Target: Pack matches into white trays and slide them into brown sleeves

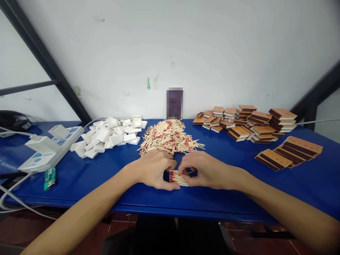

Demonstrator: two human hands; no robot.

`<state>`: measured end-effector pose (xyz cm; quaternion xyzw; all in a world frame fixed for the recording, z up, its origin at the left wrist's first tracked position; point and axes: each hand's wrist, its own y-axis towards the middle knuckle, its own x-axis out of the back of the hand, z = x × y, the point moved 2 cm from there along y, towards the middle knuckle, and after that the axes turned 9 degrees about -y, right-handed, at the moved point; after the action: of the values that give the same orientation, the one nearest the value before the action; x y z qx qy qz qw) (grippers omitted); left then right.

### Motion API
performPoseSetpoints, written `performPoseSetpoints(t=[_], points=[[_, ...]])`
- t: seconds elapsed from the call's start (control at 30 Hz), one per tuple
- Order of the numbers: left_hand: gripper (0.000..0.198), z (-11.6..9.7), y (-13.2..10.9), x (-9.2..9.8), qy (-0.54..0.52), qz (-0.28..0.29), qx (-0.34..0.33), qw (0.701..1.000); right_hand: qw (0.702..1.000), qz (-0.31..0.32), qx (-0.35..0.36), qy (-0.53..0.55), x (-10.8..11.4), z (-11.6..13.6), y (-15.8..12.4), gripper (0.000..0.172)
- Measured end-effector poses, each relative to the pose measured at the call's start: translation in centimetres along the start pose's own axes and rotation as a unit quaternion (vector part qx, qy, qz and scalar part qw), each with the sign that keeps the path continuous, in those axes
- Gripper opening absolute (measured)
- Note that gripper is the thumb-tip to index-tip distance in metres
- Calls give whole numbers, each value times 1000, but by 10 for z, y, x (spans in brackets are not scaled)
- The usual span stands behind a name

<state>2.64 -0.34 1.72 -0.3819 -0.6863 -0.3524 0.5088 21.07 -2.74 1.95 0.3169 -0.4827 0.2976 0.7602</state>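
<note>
A white matchbox tray [183, 185] full of red-headed matches [175, 177] lies on the blue table, near its front edge. My left hand [155, 170] curls around the tray's left end, thumb along the near side and fingers at the far side. Over the tray's right part, my right hand [204, 170] has thumb and index finger pinched together at a match [189, 172]; its fingers partly cover the tray. Just beyond both hands spreads a large heap of loose matches [167, 136].
White empty trays [106, 136] are piled at left. Brown matchbox sleeves [292, 152] lie at right, before stacked matchboxes [244, 120]. A power strip [50, 152] with plugs, cables and a green packet [50, 178] occupy the far left. A pixelated dark object [174, 103] stands against the wall.
</note>
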Motion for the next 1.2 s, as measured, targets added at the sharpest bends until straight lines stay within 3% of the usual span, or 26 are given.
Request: performPoseSetpoints(t=[0.47, 0.73, 1.03, 1.1, 1.2], points=[[63, 5, 1, -3, 37, -18, -4, 999, 999, -10, 12, -30, -3, -8, -3, 11], [58, 5, 2, -3, 37, -13, -12, 999, 1000, 4, 14, -9, -3, -5, -2, 19], [63, 6, 1, -4, 32, -16, -12, 999, 1000, -8, 14, 18, -4, -4, -4, 13], [57, 6, 0, -2, 22, -9, -14, 1000, 1000, -10, 16, 16, -3, -4, -4, 13], [33, 8, -3, 4, -6, 6, -33, 999, 1000, -20, 12, 14, -2, -3, -4, 14]])
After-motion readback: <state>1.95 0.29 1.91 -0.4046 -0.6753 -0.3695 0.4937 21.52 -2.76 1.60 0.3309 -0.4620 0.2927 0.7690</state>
